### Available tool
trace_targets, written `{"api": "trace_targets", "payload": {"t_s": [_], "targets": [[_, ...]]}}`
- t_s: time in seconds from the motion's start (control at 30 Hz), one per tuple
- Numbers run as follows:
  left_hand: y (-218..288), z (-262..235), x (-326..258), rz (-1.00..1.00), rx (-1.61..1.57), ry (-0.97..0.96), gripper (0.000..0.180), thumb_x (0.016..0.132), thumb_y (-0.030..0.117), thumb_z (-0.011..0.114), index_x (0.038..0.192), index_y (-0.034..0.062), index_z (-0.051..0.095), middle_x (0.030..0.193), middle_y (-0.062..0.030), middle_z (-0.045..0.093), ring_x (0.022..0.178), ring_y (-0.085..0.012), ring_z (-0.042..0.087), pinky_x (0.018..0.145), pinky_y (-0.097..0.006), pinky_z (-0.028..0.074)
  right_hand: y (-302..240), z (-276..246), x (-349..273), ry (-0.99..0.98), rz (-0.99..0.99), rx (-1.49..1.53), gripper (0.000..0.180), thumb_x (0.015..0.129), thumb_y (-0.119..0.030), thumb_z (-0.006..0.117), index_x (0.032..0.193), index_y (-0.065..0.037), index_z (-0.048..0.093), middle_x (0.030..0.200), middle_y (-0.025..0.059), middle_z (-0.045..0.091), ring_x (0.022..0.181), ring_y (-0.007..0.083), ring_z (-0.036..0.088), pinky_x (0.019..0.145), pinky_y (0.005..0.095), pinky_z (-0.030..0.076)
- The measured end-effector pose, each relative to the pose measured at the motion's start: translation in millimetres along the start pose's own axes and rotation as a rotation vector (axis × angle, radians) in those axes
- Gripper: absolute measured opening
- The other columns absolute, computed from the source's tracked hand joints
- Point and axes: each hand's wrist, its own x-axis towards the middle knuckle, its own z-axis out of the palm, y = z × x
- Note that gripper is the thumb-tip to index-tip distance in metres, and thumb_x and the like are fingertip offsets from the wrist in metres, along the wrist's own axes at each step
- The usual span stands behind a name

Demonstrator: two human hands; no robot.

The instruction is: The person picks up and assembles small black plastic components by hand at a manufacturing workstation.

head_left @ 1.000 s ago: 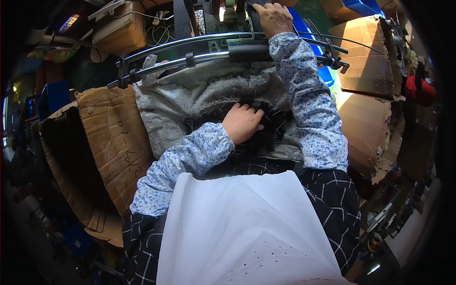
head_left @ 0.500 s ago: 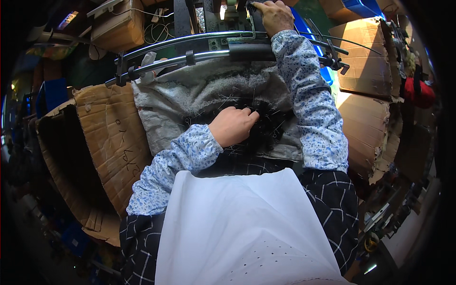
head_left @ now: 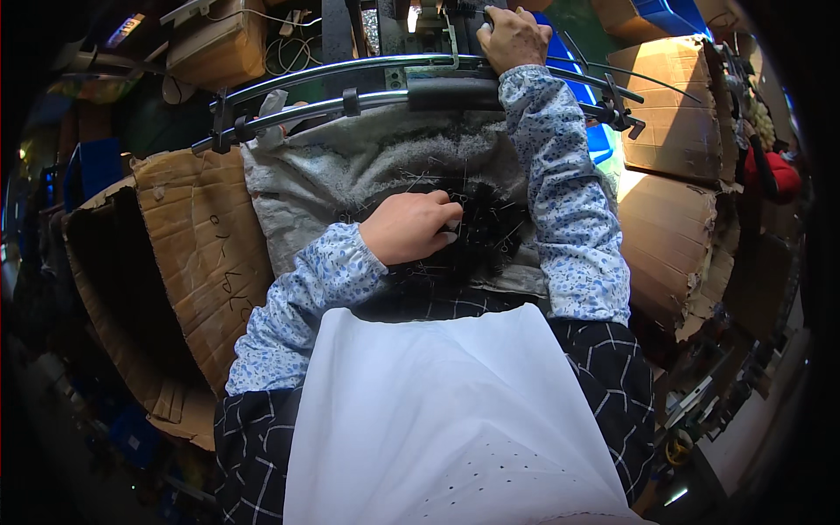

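My left hand (head_left: 409,227) is low over a black bristly pile (head_left: 490,232) on my lap, its fingers curled in at the pile's left side. Whatever lies between those fingertips is hidden. Thin wire pieces, some ending in small loops, stick out of the pile. Under it spreads a grey, stained cloth (head_left: 297,192). My right hand (head_left: 514,39) is up at the machine (head_left: 420,39) beyond the cloth, its fingers bent and closed. What it grips is out of sight; a dark bristly edge shows just left of it.
Two curved metal rails (head_left: 306,112) cross in front of the machine. An open cardboard box (head_left: 206,262) stands at left, and another cardboard box (head_left: 661,236) at right. A blue bin (head_left: 599,140) sits behind my right forearm. White cables (head_left: 297,57) lie at the far left.
My left hand has drawn slightly left, its fingers more curled. The right hand has shifted slightly down and right at the machine. The dark bristly piece by its fingers shows less.
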Motion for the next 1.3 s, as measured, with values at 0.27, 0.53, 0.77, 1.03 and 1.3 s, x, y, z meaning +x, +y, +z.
{"api": "trace_targets", "payload": {"t_s": [0.27, 0.53, 0.77, 1.03, 1.3], "targets": [[-5.1, -7.6, -4.6, -0.009, -0.053, 0.042, 0.013, 0.076, 0.007, 0.060, 0.088, 0.0045, 0.057, 0.087, -0.0113, 0.058, 0.080, -0.0307, 0.060, 0.068, -0.039, 0.049, -48.6, 7.3, 5.0, -0.023, -0.044, -0.073, 0.013, 0.074, -0.018, 0.053, 0.077, -0.011, 0.063, 0.077, 0.0075, 0.064, 0.087, 0.0283, 0.057, 0.073, 0.0439, 0.041], [-15.8, -57.5, -33.4, 0.000, -0.315, 0.401, 0.016, 0.078, -0.008, 0.056, 0.090, 0.0016, 0.052, 0.088, -0.0112, 0.059, 0.078, -0.0237, 0.062, 0.066, -0.031, 0.051, -4.8, 4.8, 2.4, -0.017, -0.055, -0.036, 0.020, 0.074, -0.023, 0.056, 0.086, -0.011, 0.065, 0.083, 0.0091, 0.065, 0.093, 0.0286, 0.056, 0.079, 0.0477, 0.040], [-29.9, -58.6, -22.4, 0.035, -0.711, 0.518, 0.010, 0.089, -0.003, 0.047, 0.098, 0.0020, 0.044, 0.101, -0.0110, 0.058, 0.090, -0.0176, 0.060, 0.076, -0.030, 0.056, 56.6, -30.1, 33.1, -0.308, -0.036, 0.295, 0.024, 0.085, -0.029, 0.051, 0.095, -0.016, 0.068, 0.091, 0.0091, 0.065, 0.092, 0.0296, 0.061, 0.082, 0.0417, 0.046], [-30.6, -37.7, 1.7, 0.099, -0.746, 0.482, 0.012, 0.090, 0.010, 0.052, 0.098, 0.0020, 0.048, 0.104, -0.0102, 0.057, 0.089, -0.0147, 0.060, 0.076, -0.029, 0.056, 71.9, -80.6, 40.3, 0.005, -0.023, -0.306, 0.024, 0.077, -0.019, 0.057, 0.100, -0.012, 0.064, 0.098, 0.0120, 0.062, 0.094, 0.0272, 0.058, 0.080, 0.0397, 0.045], [-14.6, -22.3, 37.4, 0.071, -0.559, 0.847, 0.013, 0.085, -0.006, 0.052, 0.096, -0.0005, 0.046, 0.098, -0.0119, 0.060, 0.087, -0.0200, 0.064, 0.073, -0.027, 0.053, -27.7, -122.8, -61.9, -0.921, -0.177, 0.616, 0.031, 0.094, -0.028, 0.047, 0.114, -0.007, 0.057, 0.090, 0.0095, 0.065, 0.082, 0.0222, 0.062, 0.075, 0.0335, 0.049]]}}
